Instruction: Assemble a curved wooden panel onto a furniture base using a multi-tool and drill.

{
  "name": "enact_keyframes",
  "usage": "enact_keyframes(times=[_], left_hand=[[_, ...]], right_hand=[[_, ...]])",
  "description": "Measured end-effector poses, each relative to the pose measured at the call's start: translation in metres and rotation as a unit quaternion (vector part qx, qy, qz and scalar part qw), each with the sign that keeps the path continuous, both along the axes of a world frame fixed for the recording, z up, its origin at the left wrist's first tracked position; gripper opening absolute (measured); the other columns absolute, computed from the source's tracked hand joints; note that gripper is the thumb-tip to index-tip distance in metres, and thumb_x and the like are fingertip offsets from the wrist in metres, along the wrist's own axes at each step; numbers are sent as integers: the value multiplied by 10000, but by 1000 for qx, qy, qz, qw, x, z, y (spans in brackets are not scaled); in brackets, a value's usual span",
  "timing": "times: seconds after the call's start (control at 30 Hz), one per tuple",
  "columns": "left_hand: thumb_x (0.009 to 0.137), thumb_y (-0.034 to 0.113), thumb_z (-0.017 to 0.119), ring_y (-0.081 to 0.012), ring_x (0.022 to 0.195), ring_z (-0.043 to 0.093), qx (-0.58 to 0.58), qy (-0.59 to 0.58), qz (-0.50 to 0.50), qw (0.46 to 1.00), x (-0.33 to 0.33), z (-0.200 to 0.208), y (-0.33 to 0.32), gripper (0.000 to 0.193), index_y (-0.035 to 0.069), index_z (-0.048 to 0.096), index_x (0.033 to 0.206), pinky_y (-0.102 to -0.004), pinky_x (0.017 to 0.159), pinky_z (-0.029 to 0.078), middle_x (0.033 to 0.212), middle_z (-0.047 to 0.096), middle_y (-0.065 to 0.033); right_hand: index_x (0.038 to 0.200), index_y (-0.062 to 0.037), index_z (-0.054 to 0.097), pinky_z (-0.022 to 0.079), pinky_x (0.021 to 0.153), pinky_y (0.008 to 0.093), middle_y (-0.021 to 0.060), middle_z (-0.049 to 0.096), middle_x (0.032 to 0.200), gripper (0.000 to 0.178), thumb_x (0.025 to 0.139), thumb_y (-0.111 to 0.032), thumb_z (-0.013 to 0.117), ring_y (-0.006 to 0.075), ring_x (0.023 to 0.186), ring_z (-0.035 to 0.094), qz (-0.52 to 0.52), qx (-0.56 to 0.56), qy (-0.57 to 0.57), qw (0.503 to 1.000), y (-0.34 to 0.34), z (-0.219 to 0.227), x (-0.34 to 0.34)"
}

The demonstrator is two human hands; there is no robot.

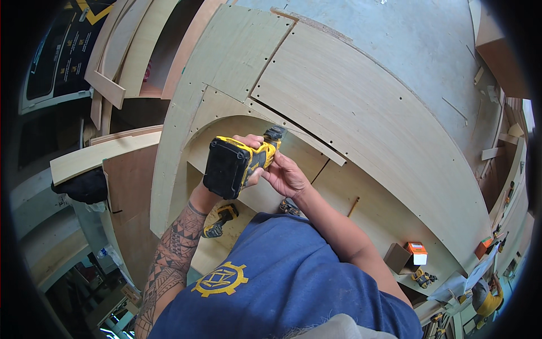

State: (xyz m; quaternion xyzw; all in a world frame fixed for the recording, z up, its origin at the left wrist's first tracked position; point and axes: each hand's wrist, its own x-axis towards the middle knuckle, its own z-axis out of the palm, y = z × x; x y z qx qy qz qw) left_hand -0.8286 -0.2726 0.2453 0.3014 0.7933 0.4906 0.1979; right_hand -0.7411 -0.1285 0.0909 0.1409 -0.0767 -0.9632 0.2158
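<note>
My left hand (253, 141) is wrapped around the handle of a yellow and black cordless drill (224, 168), its black battery base turned up toward me. The front end of the drill points away, over the curved cutout of a plywood panel, and its tip is hidden. Close against the drill's right side, my right hand (289, 176) has its fingers bent and pinched together. Whatever lies between those fingertips cannot be made out. Below the drill, a second yellow and black power tool (221, 220) lies on the wood. Another tool (289, 207) is partly covered by my shirt.
The large curved plywood panel (344, 85) has small dark holes and a long dark gap. A thin orange-brown stick (353, 207), an open brown box (398, 257), an orange and white box (417, 252) and another power tool (423, 277) sit to the right. Curved wooden pieces (107, 138) stand left. A person (486, 298) is at far right.
</note>
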Motion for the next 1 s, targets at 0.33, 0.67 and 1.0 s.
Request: enact_keyframes(times=[0.33, 0.67, 1.0], left_hand=[[842, 9, 793, -267, 1300, 595, -12, -16, 25, 999, -3, 5, -1, 535, 66, 537, 1309, -417, 1109, 494, 1316, 616, -157], [867, 13, 786, -250, 1301, 594, -12, 21, 31, 999, 3, 12, -1, 526, 62, 547, 1332, -404, 1095, 516, 1345, 610, -146], [863, 10, 795, -250, 1313, 589, -7, -41, 32, 999, 7, 18, 16, 527, 62, 545, 1324, -400, 1089, 522, 1342, 606, -153]], right_hand=[[1461, 10, 464, 480, 1191, 489, 179, 561, 1440, 473, 1081, -240, 595, 299, 1364, 558, -7, -3, -28, 1000, -3, -4, -3], [1489, 30, 406, 459, 1219, 476, 197, 522, 1470, 521, 1086, -247, 583, 312, 1388, 538, -23, -12, 2, 1000, 1, 14, 0], [1491, 30, 398, 455, 1223, 475, 194, 525, 1464, 547, 1081, -278, 590, 310, 1387, 539, -53, 11, 13, 998, 12, 19, 10]])
